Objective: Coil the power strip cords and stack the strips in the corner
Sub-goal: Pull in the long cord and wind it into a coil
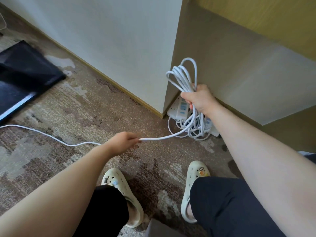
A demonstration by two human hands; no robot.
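Cord point(159, 138) runs white across the carpet point(82, 106) from the left edge of my view, rises into my left hand point(124, 140), and spans on to the coil point(183, 74) in my right hand point(199, 99). My left fingers are pinched together on the cord, holding the stretch between the hands nearly taut with a slight sag. My right fingers are clamped round the bundled loops; several loops stand up above the fist against the tan panel point(239, 69), and more hang down below it.

Under the right hand, in the corner where the white wall point(111, 40) meets the panel, the strips point(179, 108) lie on the floor, white with blue labels, at least two of them overlapping. A tangle of cords point(195, 132) rests on and beside them; I cannot tell which cord belongs to which strip.

Both forearms are bare. My feet, in cream clogs point(119, 190), stand on the carpet below the hands, well apart from the strips. A dark flat object point(22, 74) lies on the floor at far left.
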